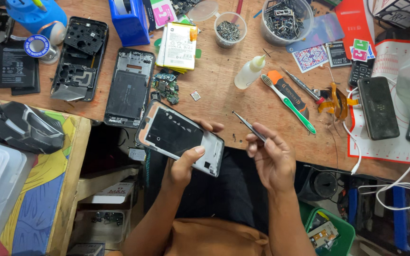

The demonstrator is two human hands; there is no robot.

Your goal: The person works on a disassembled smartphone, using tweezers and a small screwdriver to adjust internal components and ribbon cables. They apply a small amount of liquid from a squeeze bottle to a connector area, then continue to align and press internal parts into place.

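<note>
Here, seen from above at a cluttered wooden repair bench:

Frame: phone frame (180,137), a thin flat shell w/ dark inner panel and pale rim, held tilted over the person's lap, just off the bench edge (224,95).
Handling: prob. light and stiff, but thin at the rim and likely easy to bend or crack; inner side looks smooth, so could slip. Best held by the long edges, not the middle panel.
Left hand: left hand (182,166) grips the frame from below, thumb pressed on the near edge, fingertips showing past the far edge. Closed on it, firm pinch.
Right hand: right hand (270,154) curled round tweezers (247,125), thumb and forefinger pinching the back end; the fine tip points up-left toward the frame, near but not touching it.
Tweezer tip: nothing visible in it; too small to be sure.
Bench, near: a second dark frame (128,87) and a black back cover (79,57) lie flat to the left; small green circuit boards (166,84) between them and the hands.
Bench, far: a pale battery (177,46), a cup of screws (228,29), a tub of metal parts (284,20).
Bench, right: a glue bottle (249,72), a green-handled brush (288,103), a black phone (378,108) on a red mat (395,151).
</note>
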